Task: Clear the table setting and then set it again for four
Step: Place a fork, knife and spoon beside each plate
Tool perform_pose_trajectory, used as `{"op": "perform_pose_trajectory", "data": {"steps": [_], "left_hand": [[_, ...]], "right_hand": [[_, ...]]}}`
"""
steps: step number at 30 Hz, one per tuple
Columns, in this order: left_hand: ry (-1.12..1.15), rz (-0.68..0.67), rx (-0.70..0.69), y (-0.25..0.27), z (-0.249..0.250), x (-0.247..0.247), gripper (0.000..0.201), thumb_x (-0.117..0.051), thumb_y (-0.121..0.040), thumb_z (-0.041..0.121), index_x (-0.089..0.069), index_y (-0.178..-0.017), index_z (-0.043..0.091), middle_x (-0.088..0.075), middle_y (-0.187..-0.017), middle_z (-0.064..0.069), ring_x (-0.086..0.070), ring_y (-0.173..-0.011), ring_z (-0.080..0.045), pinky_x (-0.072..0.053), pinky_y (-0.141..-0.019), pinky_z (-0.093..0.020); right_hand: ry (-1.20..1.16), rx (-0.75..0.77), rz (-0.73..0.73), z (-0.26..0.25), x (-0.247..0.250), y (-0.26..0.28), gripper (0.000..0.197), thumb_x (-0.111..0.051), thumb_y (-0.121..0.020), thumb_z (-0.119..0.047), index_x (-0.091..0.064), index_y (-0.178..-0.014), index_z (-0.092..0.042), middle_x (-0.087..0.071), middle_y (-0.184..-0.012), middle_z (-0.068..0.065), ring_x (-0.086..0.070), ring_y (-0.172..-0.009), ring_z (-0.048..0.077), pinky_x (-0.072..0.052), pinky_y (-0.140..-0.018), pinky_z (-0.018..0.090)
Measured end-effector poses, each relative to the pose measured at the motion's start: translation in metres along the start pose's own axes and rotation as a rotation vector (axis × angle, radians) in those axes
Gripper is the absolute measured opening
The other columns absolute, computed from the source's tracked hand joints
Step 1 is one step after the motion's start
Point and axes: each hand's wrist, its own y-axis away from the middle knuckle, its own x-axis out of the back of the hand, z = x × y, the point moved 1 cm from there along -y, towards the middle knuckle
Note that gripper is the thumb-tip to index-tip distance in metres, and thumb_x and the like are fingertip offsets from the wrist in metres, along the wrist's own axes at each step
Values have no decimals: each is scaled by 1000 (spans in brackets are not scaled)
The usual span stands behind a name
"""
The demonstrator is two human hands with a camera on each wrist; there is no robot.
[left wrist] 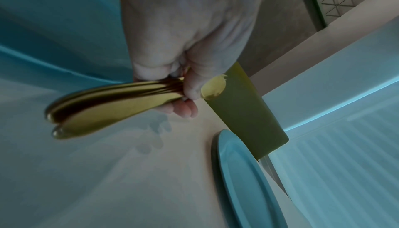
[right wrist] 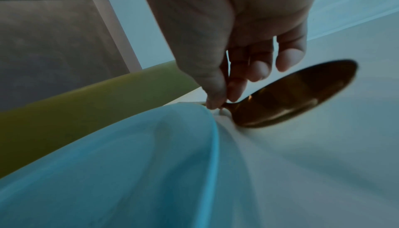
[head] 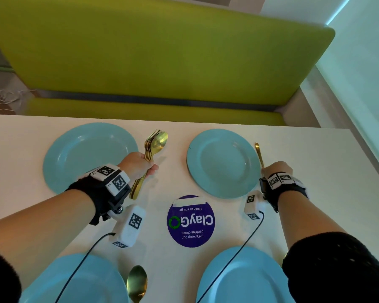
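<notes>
Four blue plates stand on the white table (head: 315, 160): far left (head: 74, 154), far right (head: 221, 162), near left (head: 92, 281), near right (head: 245, 278). My left hand (head: 138, 165) grips a bundle of gold spoons and forks (head: 155, 143) between the two far plates, bowls pointing away. In the left wrist view the fingers (left wrist: 187, 86) wrap the bundle's handles (left wrist: 112, 105). My right hand (head: 276, 168) pinches a single gold spoon (head: 259, 155) just right of the far right plate. Thumb and forefinger (right wrist: 215, 98) hold its neck, its bowl (right wrist: 298, 95) low at the table beside the plate's rim (right wrist: 207, 129).
Another gold spoon (head: 137, 281) lies between the two near plates. A round purple sticker (head: 190, 221) marks the table's middle. A green bench (head: 162, 51) runs along the far side, and a pale wall (head: 363, 73) closes the right.
</notes>
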Motion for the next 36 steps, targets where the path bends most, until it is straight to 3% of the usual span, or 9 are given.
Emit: {"op": "perform_pose_trajectory", "data": {"steps": [1, 3, 5, 10, 14, 17, 21, 26, 36], "left_hand": [[8, -4, 4, -1, 0, -2, 24, -45, -97, 5, -55, -75, 8, -63, -74, -2, -56, -65, -11, -46, -63, -22], [22, -10, 12, -2, 0, -4, 23, -45, -97, 5, -53, -76, 8, -62, -74, -2, -55, -65, -11, -46, -64, -22], [30, -10, 20, -2, 0, -6, 21, -44, -97, 4, -51, -77, 8, -62, -74, -3, -55, -65, -12, -46, -64, -22], [15, -10, 24, -2, -2, -8, 15, -45, -97, 4, -54, -85, 3, -62, -74, -3, -56, -63, -11, -46, -61, -21], [-13, -9, 19, 1, -2, -9, 15, -46, -97, 6, -56, -105, -1, -64, -74, -2, -57, -62, -10, -48, -44, -11], [-33, -14, 16, 2, -4, -11, 18, -46, -97, 7, -58, -107, -3, -64, -74, -1, -57, -62, -9, -47, -49, -14], [-21, -18, 13, 4, -6, -12, 16, -46, -97, 6, -57, -105, -1, -64, -75, -1, -57, -64, -10, -46, -58, -17], [-19, -15, -3, 10, -7, -14, 11, -46, -96, 6, -55, -89, 5, -64, -74, 0, -57, -63, -10, -47, -59, -18], [-45, -93, -96, 47, -4, -18, 12, -49, -94, 6, -54, -84, 9, -65, -76, -2, -57, -63, -12, -45, -62, -22]], "right_hand": [[-44, -8, 8, 0, -1, -6, 23, -58, -89, -13, -65, -108, -3, -64, -113, 17, -52, -78, 22, -39, -49, 23], [-117, -46, 79, -3, -1, -10, 18, -58, -89, -14, -64, -78, -2, -64, -79, 15, -51, -60, 21, -31, -43, 21], [-169, -78, 134, -1, -3, -13, 33, -59, -87, -12, -51, -56, -5, -52, -58, 8, -47, -50, 20, -29, -41, 20], [-169, -64, 129, -2, -4, -17, 39, -59, -88, -22, -49, -55, -5, -48, -54, 7, -50, -51, 23, -26, -40, 21], [-147, -34, 137, -3, -6, -20, 41, -59, -89, -25, -48, -55, -6, -49, -56, 8, -54, -66, 29, -27, -41, 21], [-102, -24, 123, -4, -5, -21, 41, -58, -89, -27, -48, -55, -7, -47, -54, 6, -53, -65, 28, -26, -41, 21], [-79, -10, 113, -2, -2, -18, 33, -57, -90, -27, -65, -71, -1, -57, -66, 10, -56, -71, 29, -36, -48, 23], [-149, 16, 145, 5, 9, -7, 30, -53, -95, -28, -69, -106, -4, -68, -111, 16, -62, -105, 33, -49, -85, 33], [-190, 80, 200, 21, 35, 47, 38, -49, -96, -37, -68, -111, -7, -66, -115, 14, -59, -108, 33, -45, -89, 34]]}}
